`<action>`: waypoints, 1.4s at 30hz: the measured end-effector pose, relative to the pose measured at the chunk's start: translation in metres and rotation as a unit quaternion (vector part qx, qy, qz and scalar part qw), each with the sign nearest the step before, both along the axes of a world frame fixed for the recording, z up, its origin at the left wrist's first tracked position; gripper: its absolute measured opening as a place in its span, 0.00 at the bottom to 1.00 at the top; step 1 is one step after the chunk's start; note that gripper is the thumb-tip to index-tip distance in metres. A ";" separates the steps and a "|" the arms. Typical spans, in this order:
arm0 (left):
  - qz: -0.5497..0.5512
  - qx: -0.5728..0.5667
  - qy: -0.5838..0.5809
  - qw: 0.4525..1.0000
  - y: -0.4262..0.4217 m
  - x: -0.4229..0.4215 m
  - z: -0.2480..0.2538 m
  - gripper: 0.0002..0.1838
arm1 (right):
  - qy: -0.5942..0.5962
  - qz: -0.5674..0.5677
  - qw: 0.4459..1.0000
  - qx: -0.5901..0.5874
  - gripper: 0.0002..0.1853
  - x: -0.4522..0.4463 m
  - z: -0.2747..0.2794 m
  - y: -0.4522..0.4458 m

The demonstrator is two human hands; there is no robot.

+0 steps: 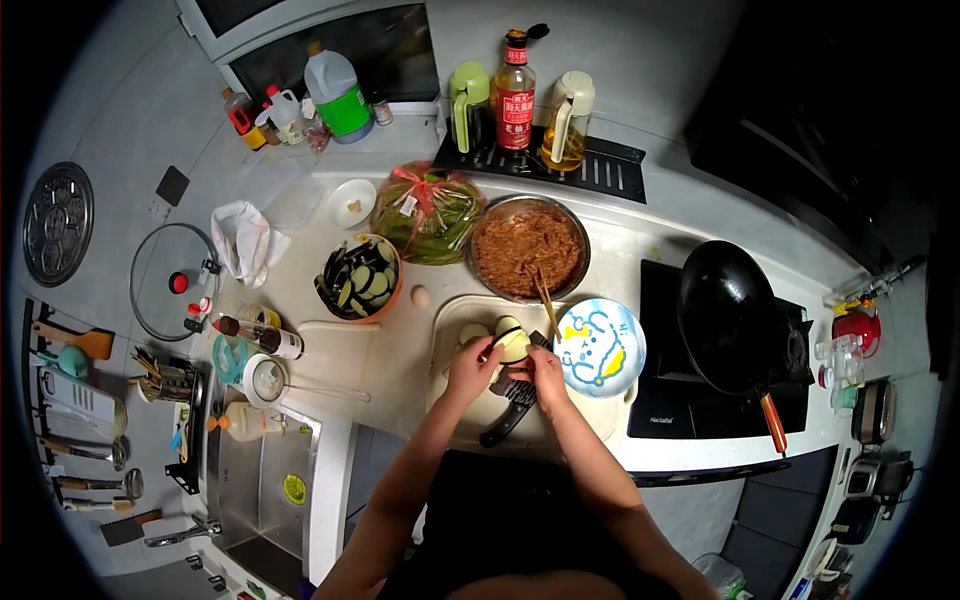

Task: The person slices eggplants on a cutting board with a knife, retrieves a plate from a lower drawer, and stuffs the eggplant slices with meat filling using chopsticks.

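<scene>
My left hand (470,371) and my right hand (545,377) are closed on a pale eggplant slice (513,347) with dark skin at its edge, held above the cutting board (450,318). Whether it is one slice or a split pair I cannot tell. Another pale slice (472,331) lies on the board just beyond my left hand. Below my hands rests a black-handled knife (507,422), partly hidden by my right hand. A cartoon-patterned plate (600,348) stands at the board's right edge. Behind is a metal bowl (480,283) of minced meat (525,248) with chopsticks (546,295) in it.
A bowl (398,300) of cut eggplant, an egg (420,297) and a bag of green vegetables (425,215) are at the back left. A black wok (728,315) sits on the stove (665,400) at right. The sink (245,480) is at left.
</scene>
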State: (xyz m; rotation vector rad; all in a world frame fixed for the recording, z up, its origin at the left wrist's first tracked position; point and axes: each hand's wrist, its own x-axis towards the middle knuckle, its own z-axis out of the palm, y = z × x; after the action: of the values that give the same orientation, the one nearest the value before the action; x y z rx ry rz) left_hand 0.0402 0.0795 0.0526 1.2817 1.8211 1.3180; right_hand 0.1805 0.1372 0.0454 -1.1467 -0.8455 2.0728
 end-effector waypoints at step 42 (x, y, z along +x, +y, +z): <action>0.209 -0.036 -0.383 0.899 0.053 -0.032 -0.024 0.11 | -0.168 -0.195 0.944 0.205 0.13 -0.019 -0.019 0.128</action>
State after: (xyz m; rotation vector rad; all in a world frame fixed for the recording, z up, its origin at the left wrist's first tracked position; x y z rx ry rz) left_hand 0.0086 0.1321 0.0289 0.2237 1.5583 1.6436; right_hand 0.1618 0.2647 0.0261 -1.3195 -1.0489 1.3222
